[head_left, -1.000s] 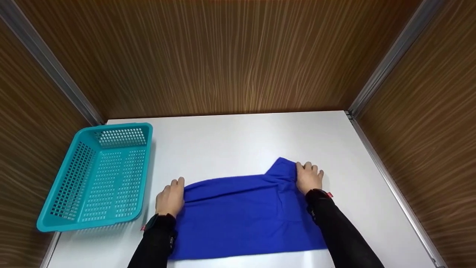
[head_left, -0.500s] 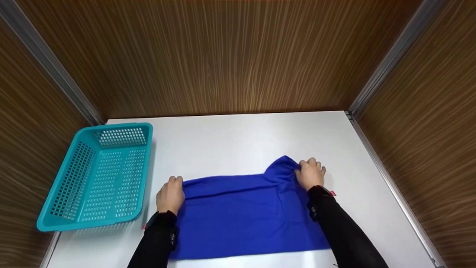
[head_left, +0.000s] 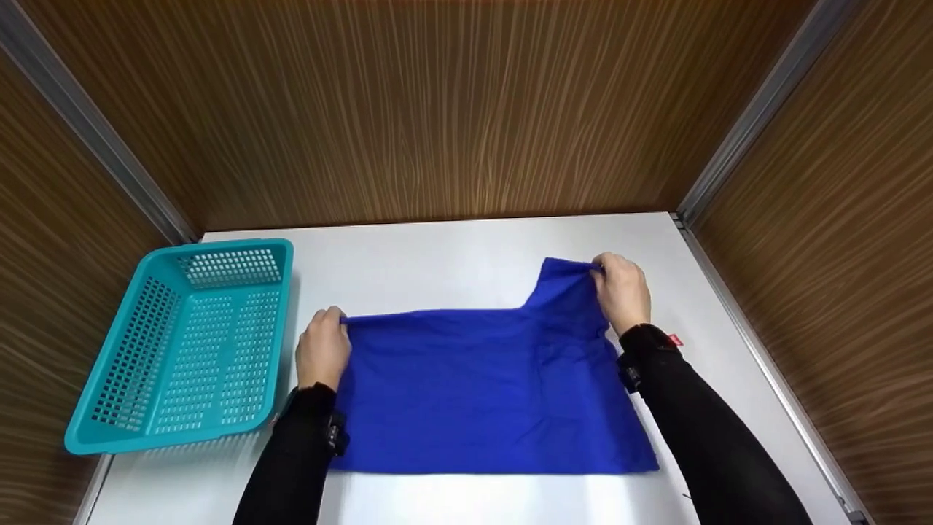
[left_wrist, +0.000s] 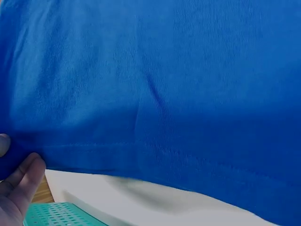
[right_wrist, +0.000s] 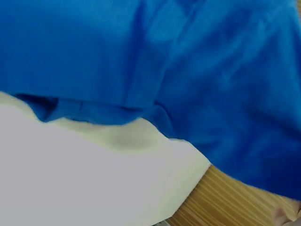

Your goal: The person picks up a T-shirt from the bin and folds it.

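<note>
A blue T-shirt [head_left: 452, 394] is folded lengthwise, its near edge low over the white table and its far edge raised. At the far left corner my left hand [head_left: 323, 348] pinches the cloth; in the left wrist view thumb and fingers [left_wrist: 30, 181] grip beside a stitched hem. My right hand [head_left: 623, 292] pinches the far right part, where a short sleeve [head_left: 557, 281] sticks out. The right wrist view is mostly filled by blue cloth [right_wrist: 225, 94], with fingertips [right_wrist: 280, 217] only just visible at the bottom right corner.
A teal perforated basket [head_left: 208, 357] stands on the left of the white table [head_left: 423, 270], close to the left hand. Wood-grain panels [head_left: 437, 109] rise at the back and both sides. Black sleeves cover both forearms.
Both hands have moved away from the body and up, lifting the T-shirt's far edge and pulling the cloth flatter. The near edge has shifted away from the body. The basket stays in place.
</note>
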A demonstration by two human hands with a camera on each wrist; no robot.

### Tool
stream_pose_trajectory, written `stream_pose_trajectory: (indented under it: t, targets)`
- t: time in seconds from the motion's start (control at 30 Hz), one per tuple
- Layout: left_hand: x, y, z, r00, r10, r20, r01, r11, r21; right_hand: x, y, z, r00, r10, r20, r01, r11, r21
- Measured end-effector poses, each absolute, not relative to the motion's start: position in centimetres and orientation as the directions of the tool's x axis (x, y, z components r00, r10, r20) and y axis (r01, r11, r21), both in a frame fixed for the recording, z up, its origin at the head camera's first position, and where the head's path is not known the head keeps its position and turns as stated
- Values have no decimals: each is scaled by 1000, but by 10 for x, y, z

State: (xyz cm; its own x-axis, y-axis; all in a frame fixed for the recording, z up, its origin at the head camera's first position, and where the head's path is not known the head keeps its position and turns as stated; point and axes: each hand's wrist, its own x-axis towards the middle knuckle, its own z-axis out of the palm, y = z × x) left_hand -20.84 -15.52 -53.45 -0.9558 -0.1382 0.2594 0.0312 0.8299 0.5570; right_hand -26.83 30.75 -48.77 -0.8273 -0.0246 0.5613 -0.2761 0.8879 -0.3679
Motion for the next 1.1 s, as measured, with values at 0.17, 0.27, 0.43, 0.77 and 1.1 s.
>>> stream_pose_trajectory:
  t: [0.17,0.27,0.43,0.77,1.1]
  targets:
    - [-213,-160,-527,-947,-177,267,16,806,591,-272,304,-475,-789,35,613,-257,888,-381]
    - [-216,-163,-524,-944,-194,267,8,795,606,-276,302,-466,-769,61,636,-243,893,-380]
    - [-216,-168,-522,-942,-199,269,8,791,612,-275,296,-458,-772,63,633,-250,885,-393]
    - [-197,-185,-537,-967,-11,256,117,870,479,-241,312,-481,-743,-275,610,-540,785,-303]
    - [-181,-185,-545,-939,137,317,220,945,244,-195,350,-495,-754,-413,510,-638,644,-422]
